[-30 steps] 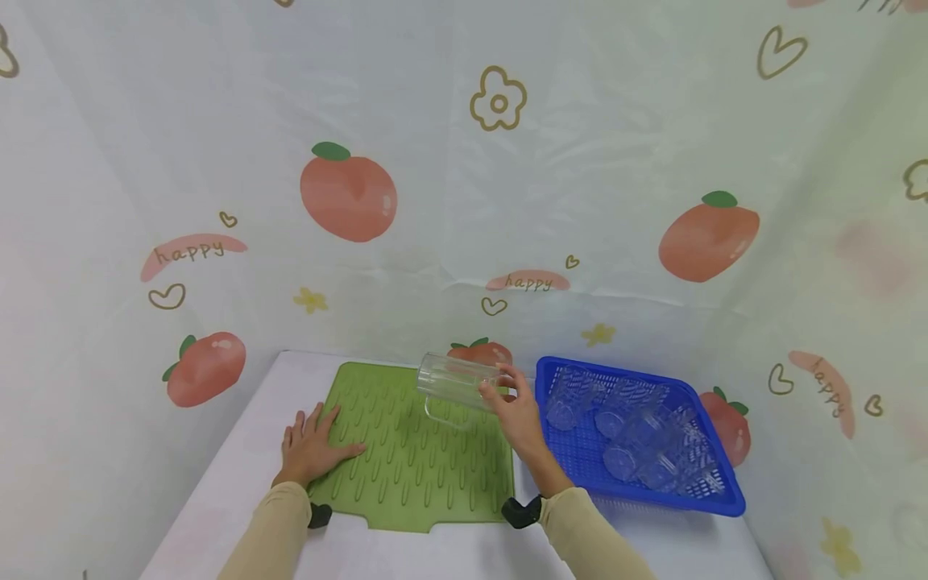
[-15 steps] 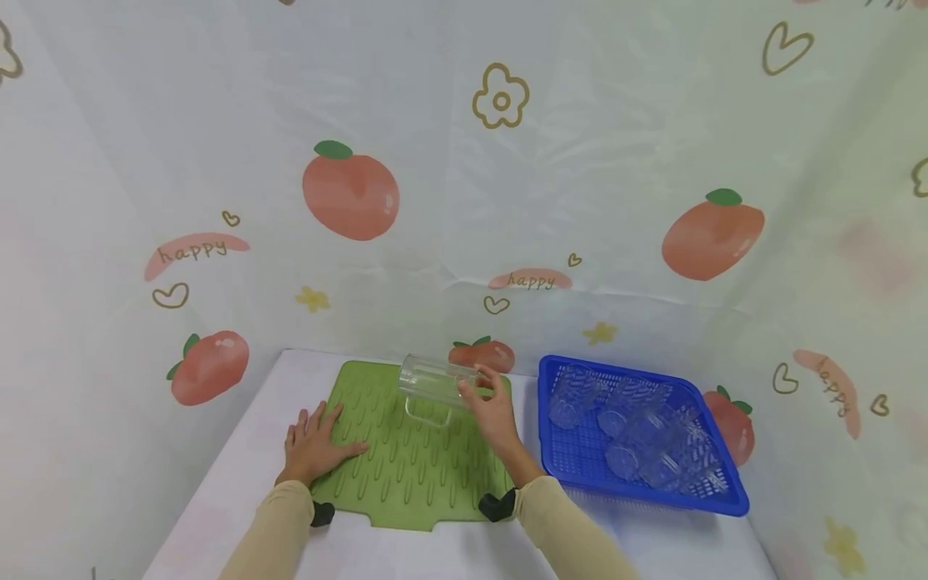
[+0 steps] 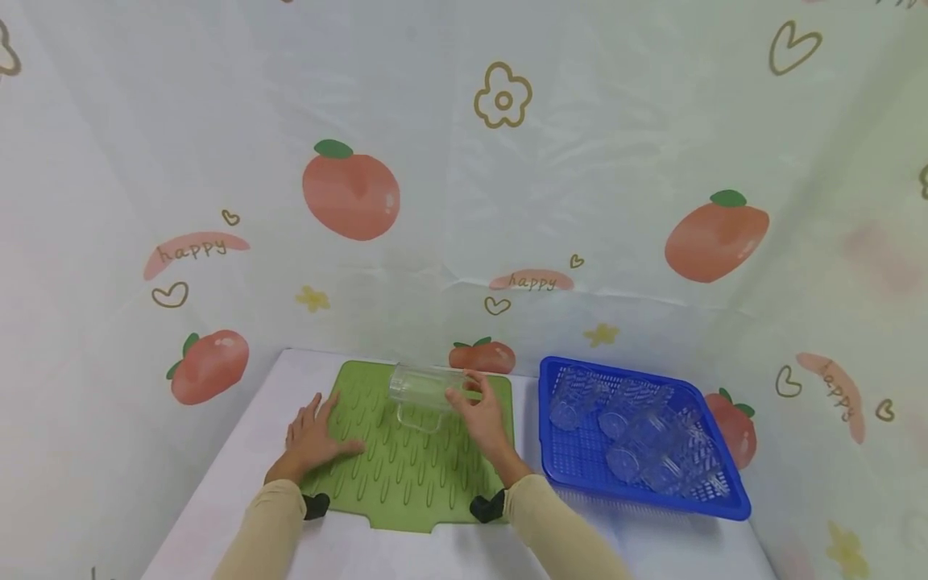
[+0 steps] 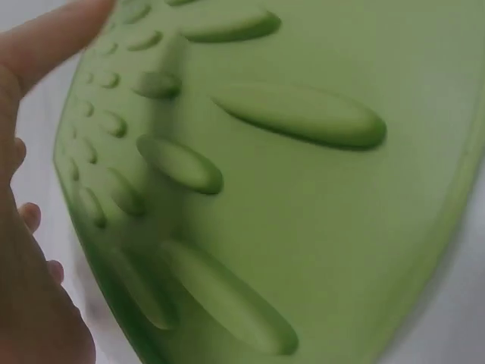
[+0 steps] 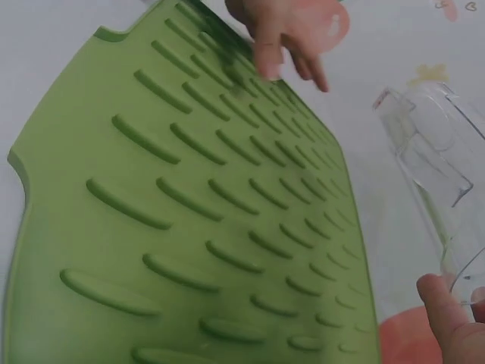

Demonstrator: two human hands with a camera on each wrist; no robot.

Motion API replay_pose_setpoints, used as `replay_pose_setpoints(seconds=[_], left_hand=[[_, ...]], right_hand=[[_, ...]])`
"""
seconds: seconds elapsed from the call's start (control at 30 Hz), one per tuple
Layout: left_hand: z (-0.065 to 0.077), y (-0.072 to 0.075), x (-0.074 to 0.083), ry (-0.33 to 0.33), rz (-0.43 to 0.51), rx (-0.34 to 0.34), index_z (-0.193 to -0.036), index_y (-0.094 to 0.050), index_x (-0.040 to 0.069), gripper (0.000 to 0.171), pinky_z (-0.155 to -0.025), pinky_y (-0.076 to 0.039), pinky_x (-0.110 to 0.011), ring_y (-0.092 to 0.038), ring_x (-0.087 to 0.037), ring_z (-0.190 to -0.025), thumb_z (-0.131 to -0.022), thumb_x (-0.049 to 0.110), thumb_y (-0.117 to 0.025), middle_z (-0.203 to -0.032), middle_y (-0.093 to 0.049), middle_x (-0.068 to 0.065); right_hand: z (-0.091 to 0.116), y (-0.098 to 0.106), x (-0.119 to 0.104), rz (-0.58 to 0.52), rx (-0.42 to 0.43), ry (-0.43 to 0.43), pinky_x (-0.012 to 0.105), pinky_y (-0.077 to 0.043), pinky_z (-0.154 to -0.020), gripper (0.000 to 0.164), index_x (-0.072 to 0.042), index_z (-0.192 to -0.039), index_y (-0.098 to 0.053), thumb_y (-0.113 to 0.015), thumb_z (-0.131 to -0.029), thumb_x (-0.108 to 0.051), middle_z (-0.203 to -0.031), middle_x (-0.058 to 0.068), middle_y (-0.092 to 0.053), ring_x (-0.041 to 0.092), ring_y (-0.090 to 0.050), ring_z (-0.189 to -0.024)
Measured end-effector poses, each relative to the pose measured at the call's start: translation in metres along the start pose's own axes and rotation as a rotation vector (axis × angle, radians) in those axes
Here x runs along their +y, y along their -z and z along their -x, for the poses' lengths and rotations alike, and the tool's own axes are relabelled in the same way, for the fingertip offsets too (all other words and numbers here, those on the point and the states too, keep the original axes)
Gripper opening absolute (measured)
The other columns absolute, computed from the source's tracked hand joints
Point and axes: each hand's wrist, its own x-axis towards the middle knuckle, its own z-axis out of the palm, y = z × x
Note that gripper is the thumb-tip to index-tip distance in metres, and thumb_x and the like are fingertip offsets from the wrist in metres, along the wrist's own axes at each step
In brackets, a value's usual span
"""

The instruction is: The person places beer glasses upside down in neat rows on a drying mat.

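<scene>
In the head view my right hand (image 3: 484, 415) holds a tall clear mug (image 3: 424, 388) by one end, thumb and fingers around it. The mug lies sideways over the back of a green ridged drying mat (image 3: 399, 483), its handle hanging down and its other end pointing left. The right wrist view shows the see-through mug (image 5: 436, 163) at the right edge, with my fingertips at its end. My left hand (image 3: 313, 439) is spread at the mat's left edge, thumb reaching over the ridges. Part of that hand (image 4: 34, 197) shows in the left wrist view.
Right of the mat stands a blue plastic basket (image 3: 652, 503) with several clear mugs (image 3: 638, 443) lying in it. A white table (image 3: 449, 556) carries both. Behind and at the sides hangs a patterned curtain (image 3: 449, 177).
My right hand has carried the mug leftward from near the basket side to over the middle of the mat, and a little lower. My left hand has stayed near the mat's left edge.
</scene>
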Motion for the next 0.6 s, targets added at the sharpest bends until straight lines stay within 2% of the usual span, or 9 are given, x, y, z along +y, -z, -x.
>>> replay_pose_setpoints(seconds=[0.1,0.2,0.37,0.5,0.6], left_hand=[[-0.002,0.008,0.010,0.027,0.036,-0.010,-0.163,-0.017,0.010,0.114,-0.116,-0.008,-0.080,-0.003,-0.061,-0.151,-0.081,0.062,-0.075,-0.169,-0.004,-0.028],[-0.008,0.015,0.020,0.034,0.096,0.027,-0.164,-0.013,0.011,0.101,-0.118,-0.009,-0.078,-0.003,-0.057,-0.153,-0.092,0.060,-0.064,-0.170,-0.004,-0.025],[-0.018,0.032,0.039,-0.047,0.235,0.117,-0.164,-0.013,0.009,0.083,-0.118,-0.009,-0.078,-0.002,-0.055,-0.154,-0.102,0.045,-0.054,-0.169,-0.006,-0.027],[-0.019,0.039,0.054,-0.110,0.353,0.122,-0.165,-0.012,0.013,0.078,-0.118,-0.009,-0.077,0.001,-0.051,-0.156,-0.105,0.043,-0.052,-0.170,-0.006,-0.024],[-0.015,0.041,0.068,-0.144,0.422,0.096,-0.165,-0.011,0.015,0.075,-0.117,-0.013,-0.077,-0.001,-0.050,-0.156,-0.107,0.042,-0.049,-0.169,-0.005,-0.023]], right_hand=[[-0.001,-0.005,0.003,0.001,-0.009,-0.008,0.041,-0.058,-0.088,0.059,-0.018,-0.148,-0.049,-0.072,-0.096,-0.033,-0.139,0.018,-0.054,0.034,-0.063,-0.116],[0.000,-0.009,0.005,0.007,-0.007,-0.013,0.041,-0.058,-0.089,0.060,-0.018,-0.147,-0.049,-0.072,-0.095,-0.036,-0.140,0.018,-0.053,0.034,-0.063,-0.118],[0.002,-0.015,0.005,-0.005,-0.023,-0.024,0.043,-0.057,-0.091,0.058,-0.020,-0.146,-0.049,-0.071,-0.096,-0.038,-0.141,0.019,-0.052,0.036,-0.061,-0.121],[0.004,-0.018,0.003,-0.033,-0.047,-0.033,0.045,-0.057,-0.092,0.058,-0.017,-0.149,-0.047,-0.069,-0.098,-0.034,-0.142,0.020,-0.049,0.037,-0.059,-0.122],[0.005,-0.020,0.002,-0.056,-0.055,-0.036,0.045,-0.056,-0.092,0.057,-0.017,-0.149,-0.046,-0.068,-0.099,-0.032,-0.142,0.020,-0.048,0.036,-0.058,-0.123]])
